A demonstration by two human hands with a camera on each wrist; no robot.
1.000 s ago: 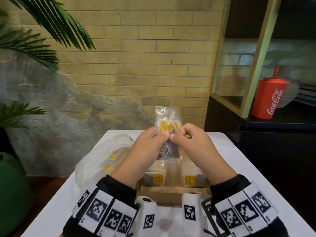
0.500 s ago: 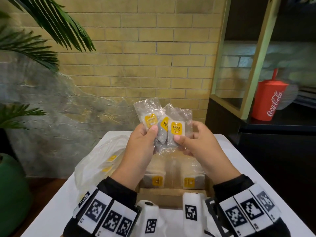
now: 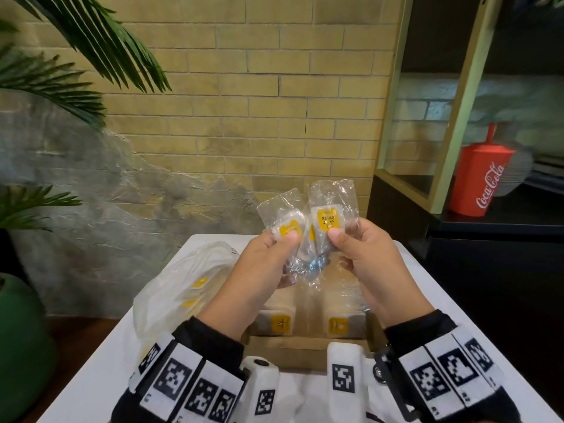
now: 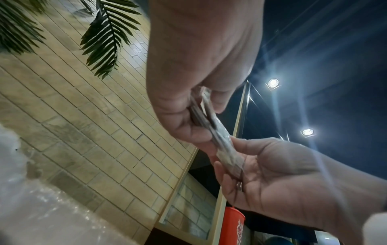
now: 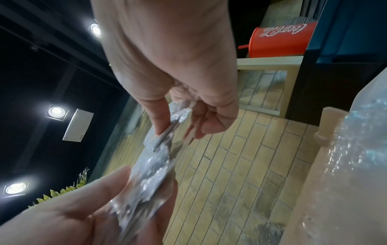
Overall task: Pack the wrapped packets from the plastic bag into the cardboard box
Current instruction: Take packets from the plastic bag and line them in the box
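Right now I hold a small fan of wrapped packets up at chest height, above the cardboard box. My left hand pinches one packet between thumb and curled fingers, its yellow label facing me. My right hand pinches a second packet the same way, thumb pressed just below its yellow label. A third packet shows only as a sliver between the two, and I cannot tell which hand carries it. Loose clear wrap from all of them bunches together between my palms.

From the box, the plastic bag lies at 9 o'clock on the white table, crumpled, with more yellow-labelled packets visible inside. Two packets already stand in the box with their labels toward me, at its 6 o'clock edge.

My judgement: the step in hand is separating these packets before placing them. To do it well I should draw my hands apart gently so the tangled film slips free rather than tearing, then lower each packet upright beside the standing ones, label facing me. Slippery wrap could let the middle packet drop, so I would keep both pinches firm.
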